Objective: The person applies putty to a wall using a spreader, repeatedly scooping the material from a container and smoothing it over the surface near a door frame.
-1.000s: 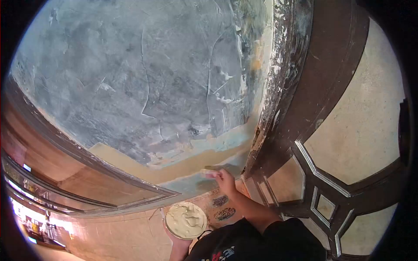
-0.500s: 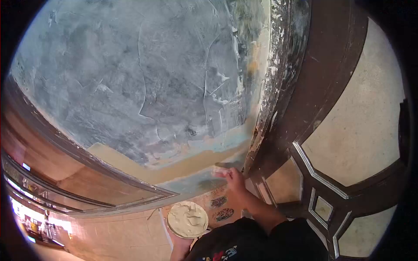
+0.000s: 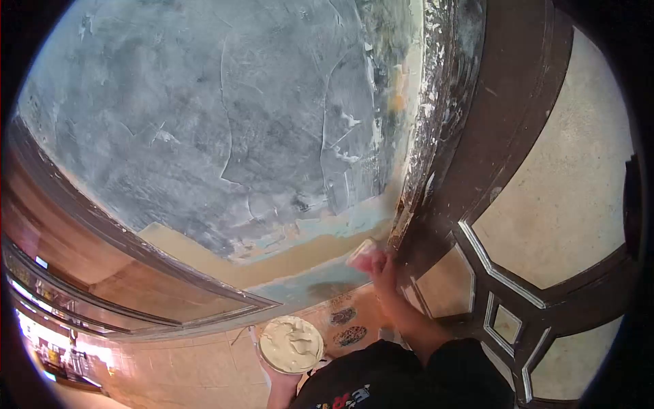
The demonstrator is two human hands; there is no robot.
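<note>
My left hand (image 3: 281, 380) holds up a round tub (image 3: 291, 345) filled with cream-coloured paste, its surface stirred into ridges. Low at the wall's right corner, my right hand (image 3: 382, 266) is closed around a pinkish flat tool (image 3: 364, 255), blurred, with a pale edge toward the wall. The wall (image 3: 272, 102) is patchy grey-blue with ridges of filler. Along its bottom runs a tan band (image 3: 293, 260), with a light blue strip (image 3: 320, 278) beneath.
A dark wooden door frame (image 3: 497, 102) with peeling paint edges stands right of the wall, beside pale panels (image 3: 558, 170). A brown-framed glass surface (image 3: 122, 273) curves along the left. Two dark oval patches (image 3: 350, 335) mark the floor covering below.
My right hand has moved up and to the right with the pinkish tool, which now shows more of its face. The tub in my left hand has shifted very slightly left.
</note>
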